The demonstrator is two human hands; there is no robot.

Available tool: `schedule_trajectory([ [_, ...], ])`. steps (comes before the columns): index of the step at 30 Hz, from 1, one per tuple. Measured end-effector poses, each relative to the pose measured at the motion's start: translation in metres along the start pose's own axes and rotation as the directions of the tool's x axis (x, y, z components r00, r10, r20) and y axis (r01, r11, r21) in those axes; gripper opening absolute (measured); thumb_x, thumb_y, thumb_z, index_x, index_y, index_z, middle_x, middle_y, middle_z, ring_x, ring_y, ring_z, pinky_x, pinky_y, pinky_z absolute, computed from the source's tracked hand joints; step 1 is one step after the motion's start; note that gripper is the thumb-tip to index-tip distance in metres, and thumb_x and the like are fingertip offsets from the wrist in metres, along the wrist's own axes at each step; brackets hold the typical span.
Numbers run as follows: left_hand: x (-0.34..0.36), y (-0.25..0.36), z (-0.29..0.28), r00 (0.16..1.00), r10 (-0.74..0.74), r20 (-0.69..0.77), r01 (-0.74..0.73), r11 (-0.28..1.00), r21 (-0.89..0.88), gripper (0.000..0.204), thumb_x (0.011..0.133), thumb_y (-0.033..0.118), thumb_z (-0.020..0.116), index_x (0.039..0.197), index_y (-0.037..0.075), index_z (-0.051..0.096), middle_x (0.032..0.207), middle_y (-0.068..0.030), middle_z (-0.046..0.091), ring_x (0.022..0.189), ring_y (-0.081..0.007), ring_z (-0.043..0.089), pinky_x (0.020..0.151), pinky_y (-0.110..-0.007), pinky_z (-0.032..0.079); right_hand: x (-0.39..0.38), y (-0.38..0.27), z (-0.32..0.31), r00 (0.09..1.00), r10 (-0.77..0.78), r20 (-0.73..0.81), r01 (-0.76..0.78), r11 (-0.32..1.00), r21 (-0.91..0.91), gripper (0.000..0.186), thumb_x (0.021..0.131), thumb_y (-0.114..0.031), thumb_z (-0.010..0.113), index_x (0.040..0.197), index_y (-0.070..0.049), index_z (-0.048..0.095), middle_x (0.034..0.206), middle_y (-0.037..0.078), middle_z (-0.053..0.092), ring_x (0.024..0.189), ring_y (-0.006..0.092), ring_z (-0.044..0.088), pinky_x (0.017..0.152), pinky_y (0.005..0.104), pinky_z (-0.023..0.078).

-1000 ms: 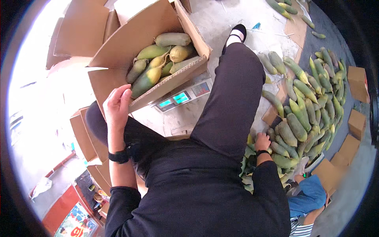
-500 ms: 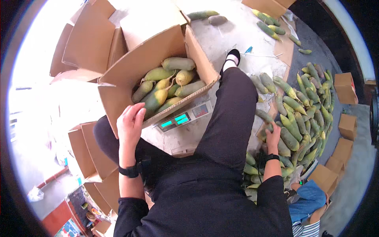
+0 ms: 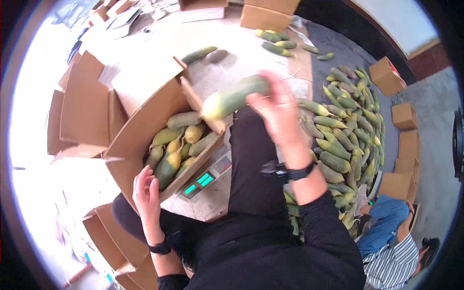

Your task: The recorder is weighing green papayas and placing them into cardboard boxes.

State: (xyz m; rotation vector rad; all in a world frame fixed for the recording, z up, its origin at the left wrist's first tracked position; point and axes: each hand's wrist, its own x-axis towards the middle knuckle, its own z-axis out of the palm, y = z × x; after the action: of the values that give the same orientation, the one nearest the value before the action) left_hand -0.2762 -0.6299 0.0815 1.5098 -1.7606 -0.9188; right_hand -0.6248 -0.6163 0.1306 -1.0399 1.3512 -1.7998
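My right hand [image 3: 278, 111] grips a long green radish with a pale yellow end [image 3: 232, 99], raised over the right wall of an open cardboard box [image 3: 126, 145]. Motion blurs the hand and radish. My left hand [image 3: 147, 191] has its fingers curled on the box's near left edge. Inside lie several green and yellow radishes [image 3: 169, 164]. Under the box sits a scale with lit displays [image 3: 203, 179].
A large radish pile [image 3: 348, 135] covers the floor at right, with a few strays [image 3: 198, 54] beyond. Cardboard boxes [image 3: 82, 111] stand at left, far back and right. A co-worker in a striped shirt [image 3: 391, 256] crouches at lower right.
My right hand has risen from the pile at right up and leftward to the box, now carrying a radish. The view has shifted; my left hand remains at the box edge.
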Motion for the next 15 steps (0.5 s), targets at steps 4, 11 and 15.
schedule_trajectory([
  [4,0.003,0.002,-0.005,0.989,-0.142,0.033,0.144,0.984,-0.100,0.057,0.085,0.000,0.054,0.140,0.010,0.041,0.136,-0.0087,0.047,0.110,-0.0179,0.053,0.081,-0.027,0.046,-0.017,0.021,0.079,0.956,0.058,0.288,-0.095,0.989,0.116,0.039,0.079,-0.003,0.067,0.117,-0.010,0.058,0.105,0.006,0.057,0.095,0.0158,0.057,0.084,0.0293,0.048],
  [11,0.012,0.011,-0.013,0.954,0.011,0.301,0.100,0.931,-0.351,0.063,0.086,0.022,0.066,0.136,-0.005,0.038,0.129,-0.0108,0.049,0.113,-0.0195,0.050,0.099,-0.031,0.037,-0.047,0.048,0.139,0.863,0.117,0.491,-0.119,0.993,-0.027,0.042,0.077,-0.010,0.067,0.117,-0.007,0.056,0.111,0.015,0.061,0.104,0.0280,0.058,0.092,0.0355,0.044],
  [15,0.018,0.010,-0.011,0.937,-0.073,0.343,0.178,0.942,-0.286,0.061,0.086,0.025,0.065,0.134,-0.005,0.042,0.124,-0.0114,0.052,0.113,-0.0197,0.050,0.099,-0.031,0.038,-0.034,0.061,0.126,0.822,0.278,0.497,-0.304,0.952,-0.029,0.028,0.086,-0.011,0.059,0.112,-0.002,0.062,0.105,0.017,0.067,0.097,0.0278,0.064,0.088,0.0341,0.047],
])
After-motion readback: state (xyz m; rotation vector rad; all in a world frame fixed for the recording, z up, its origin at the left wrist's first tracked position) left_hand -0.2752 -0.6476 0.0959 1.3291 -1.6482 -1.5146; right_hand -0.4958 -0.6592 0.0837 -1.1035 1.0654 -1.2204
